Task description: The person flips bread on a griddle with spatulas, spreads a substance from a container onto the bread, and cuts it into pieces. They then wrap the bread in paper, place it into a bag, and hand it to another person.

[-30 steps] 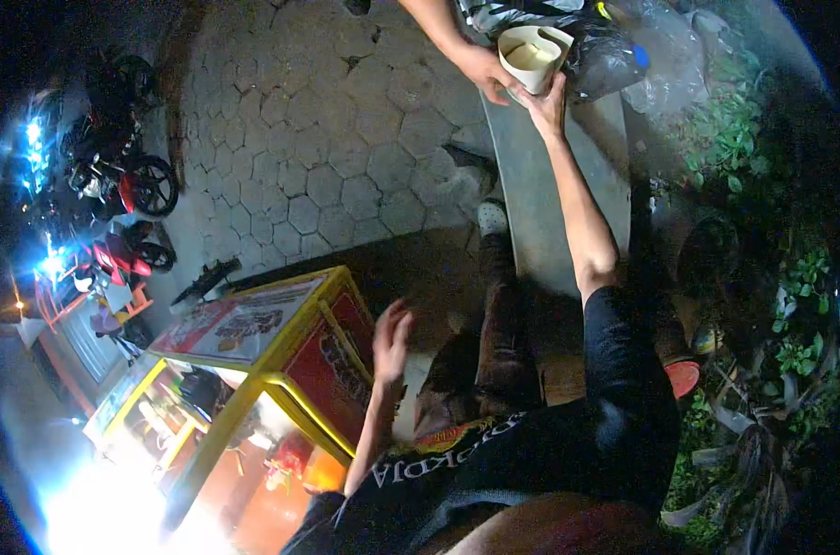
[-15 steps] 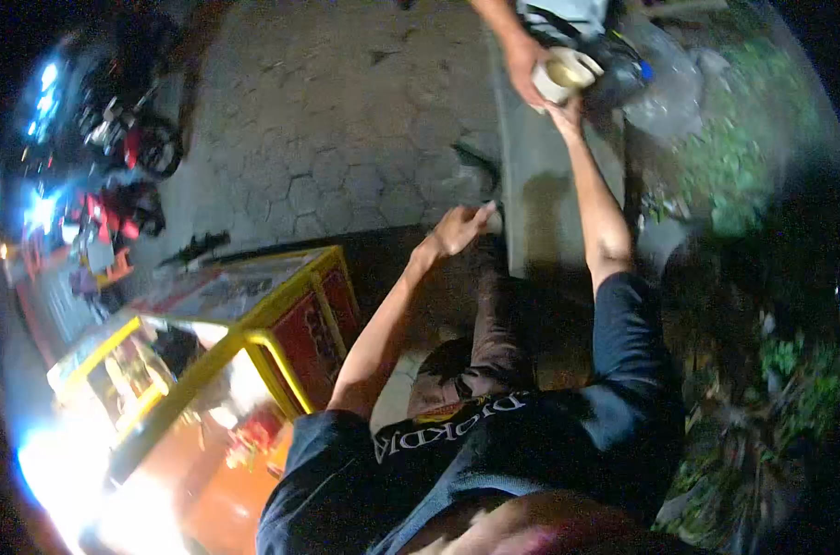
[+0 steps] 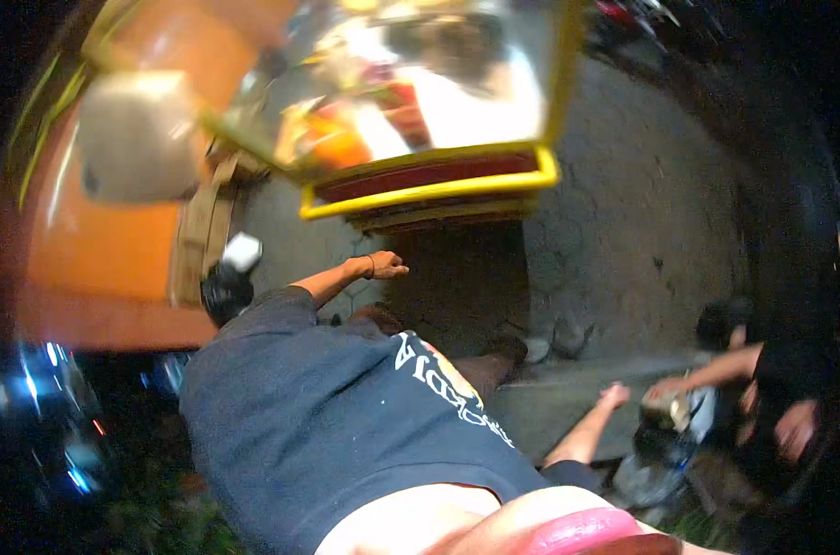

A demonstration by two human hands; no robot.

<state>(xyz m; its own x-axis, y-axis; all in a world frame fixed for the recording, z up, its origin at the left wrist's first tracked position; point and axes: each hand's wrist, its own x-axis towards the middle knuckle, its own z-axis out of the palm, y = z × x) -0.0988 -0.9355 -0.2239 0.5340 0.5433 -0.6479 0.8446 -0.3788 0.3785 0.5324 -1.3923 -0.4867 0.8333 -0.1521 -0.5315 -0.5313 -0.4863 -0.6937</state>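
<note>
My left hand [image 3: 386,265], a dark band on its wrist, hangs over the paving below the cart's yellow rail, its fingers loosely curled around nothing I can see. Low on the right, my right hand [image 3: 614,396] is held out above the concrete edging, small and slightly blurred. Its fingers look closed, with nothing visible in them. A short gap separates it from a pale cup [image 3: 680,413], which is beside another person's hand [image 3: 668,388].
A lit food cart [image 3: 429,192] with a yellow frame stands ahead. An orange surface [image 3: 105,250] is on the left, with a blurred pale object [image 3: 138,139] before it. A black bag [image 3: 226,294] sits nearby. The other person's second hand [image 3: 795,430] is far right.
My view has swung left toward the cart. My right hand, earlier at the cup with the other person's hand, is now apart from it. The cup is on the other person's side.
</note>
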